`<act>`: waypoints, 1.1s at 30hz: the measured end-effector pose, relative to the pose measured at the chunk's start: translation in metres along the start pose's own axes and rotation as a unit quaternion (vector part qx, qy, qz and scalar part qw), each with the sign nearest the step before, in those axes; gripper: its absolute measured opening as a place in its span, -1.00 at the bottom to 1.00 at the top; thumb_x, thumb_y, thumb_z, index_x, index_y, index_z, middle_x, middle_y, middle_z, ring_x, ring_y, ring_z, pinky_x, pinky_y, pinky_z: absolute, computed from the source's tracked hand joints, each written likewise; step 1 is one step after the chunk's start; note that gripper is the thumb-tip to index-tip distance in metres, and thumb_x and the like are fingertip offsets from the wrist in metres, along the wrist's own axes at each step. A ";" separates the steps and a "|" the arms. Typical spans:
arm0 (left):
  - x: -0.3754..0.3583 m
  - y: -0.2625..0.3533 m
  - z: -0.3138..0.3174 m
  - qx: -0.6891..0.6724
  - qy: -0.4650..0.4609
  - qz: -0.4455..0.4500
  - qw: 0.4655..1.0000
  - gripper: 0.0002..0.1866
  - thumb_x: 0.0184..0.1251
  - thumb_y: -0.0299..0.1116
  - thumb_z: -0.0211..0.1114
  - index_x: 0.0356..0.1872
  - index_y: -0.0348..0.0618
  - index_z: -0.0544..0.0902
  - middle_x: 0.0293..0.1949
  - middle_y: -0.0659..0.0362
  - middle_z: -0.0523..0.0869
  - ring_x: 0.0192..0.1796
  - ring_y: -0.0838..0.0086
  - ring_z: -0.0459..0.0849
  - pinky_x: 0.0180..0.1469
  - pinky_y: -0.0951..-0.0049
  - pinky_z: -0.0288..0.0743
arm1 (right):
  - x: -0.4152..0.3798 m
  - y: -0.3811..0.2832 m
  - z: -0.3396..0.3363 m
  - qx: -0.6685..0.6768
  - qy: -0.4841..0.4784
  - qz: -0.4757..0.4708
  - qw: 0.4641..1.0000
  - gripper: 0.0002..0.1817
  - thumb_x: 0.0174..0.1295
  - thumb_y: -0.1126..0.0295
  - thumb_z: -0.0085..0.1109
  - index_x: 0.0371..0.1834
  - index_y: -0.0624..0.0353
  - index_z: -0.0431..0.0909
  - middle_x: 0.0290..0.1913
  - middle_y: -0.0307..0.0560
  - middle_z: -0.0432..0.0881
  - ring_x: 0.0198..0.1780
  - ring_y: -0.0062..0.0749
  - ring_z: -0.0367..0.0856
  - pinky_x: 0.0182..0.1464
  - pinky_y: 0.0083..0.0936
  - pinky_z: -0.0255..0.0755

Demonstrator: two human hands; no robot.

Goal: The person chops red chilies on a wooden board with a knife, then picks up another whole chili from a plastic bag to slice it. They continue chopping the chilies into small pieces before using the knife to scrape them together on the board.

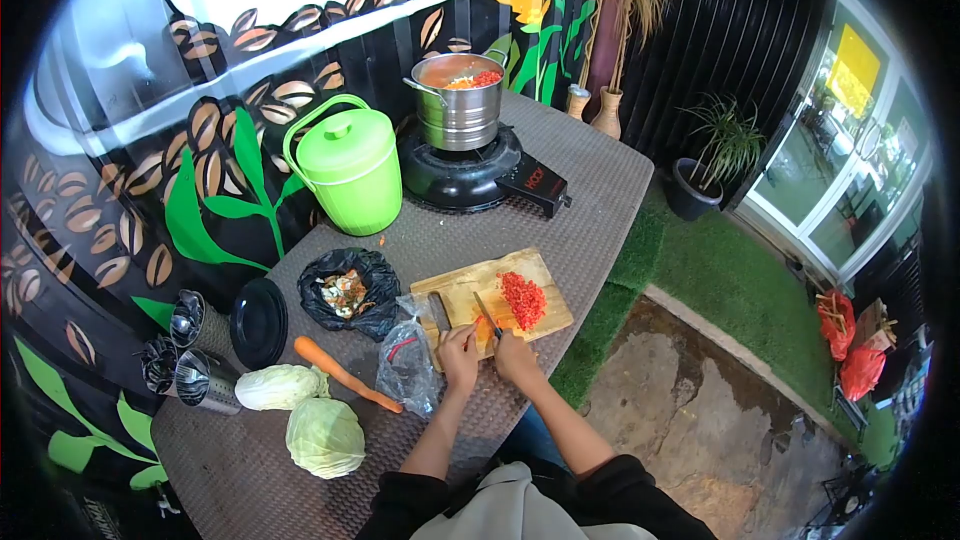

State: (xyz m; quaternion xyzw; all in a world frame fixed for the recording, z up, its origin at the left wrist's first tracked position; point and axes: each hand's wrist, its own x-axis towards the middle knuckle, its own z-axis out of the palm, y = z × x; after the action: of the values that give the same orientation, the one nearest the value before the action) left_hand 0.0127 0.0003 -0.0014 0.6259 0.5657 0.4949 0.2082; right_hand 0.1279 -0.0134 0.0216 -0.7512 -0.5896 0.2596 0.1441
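Observation:
My right hand (515, 357) grips a knife (486, 309), its blade pointing away from me over the wooden cutting board (548, 328). Beside it, on the board's near edge, my left hand (459, 355) has its fingers drawn together. What they hold is too small to make out; a little orange-red piece shows by the fingertips. A pile of finely chopped red bits (522, 301) lies on the board's right half. To the left of my left hand, a clear plastic bag (406, 365) rests on the table, touching the board.
A carrot (345, 374), two cabbages (325, 437), a black bag of scraps (382, 293), black plates (259, 323) and metal cups (208, 380) stand left. Behind are a green lidded bucket (350, 165) and a steel pot (459, 117) on a stove (455, 176).

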 end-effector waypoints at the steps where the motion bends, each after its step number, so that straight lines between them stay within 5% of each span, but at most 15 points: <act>1: 0.000 -0.001 0.001 0.001 -0.006 -0.003 1.000 -0.80 0.15 -0.57 0.26 -0.20 -0.24 0.74 -0.24 0.05 0.73 -0.21 0.20 0.59 -0.12 0.32 0.49 | -0.005 0.002 0.003 -0.014 0.010 0.010 1.000 -0.60 0.39 0.12 -0.09 -0.10 0.32 0.38 -0.27 0.39 0.64 -0.15 0.24 0.65 -0.09 0.03 0.51; 22: -0.004 0.005 -0.006 0.015 -0.040 0.047 0.998 -0.84 0.13 -0.53 0.30 -0.25 -0.24 0.75 -0.26 0.08 0.73 -0.22 0.20 0.60 -0.12 0.31 0.49 | 0.006 0.019 -0.026 0.010 -0.060 -0.015 0.998 -0.55 0.37 0.06 -0.06 -0.04 0.30 0.45 -0.17 0.38 0.63 -0.06 0.24 0.62 0.00 0.05 0.47; 33: -0.005 0.002 -0.007 -0.019 -0.058 0.042 0.997 -0.82 0.06 -0.54 0.36 -0.26 -0.25 0.74 -0.30 0.08 0.72 -0.25 0.23 0.62 -0.18 0.34 0.52 | -0.014 0.010 -0.021 0.018 0.001 -0.028 0.999 -0.58 0.38 0.11 -0.07 -0.08 0.35 0.42 -0.16 0.43 0.60 -0.09 0.29 0.61 -0.03 0.04 0.48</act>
State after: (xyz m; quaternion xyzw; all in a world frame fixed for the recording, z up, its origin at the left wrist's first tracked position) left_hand 0.0083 -0.0074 0.0018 0.6725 0.5169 0.4767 0.2311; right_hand 0.1459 -0.0276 0.0367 -0.7322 -0.6052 0.2654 0.1652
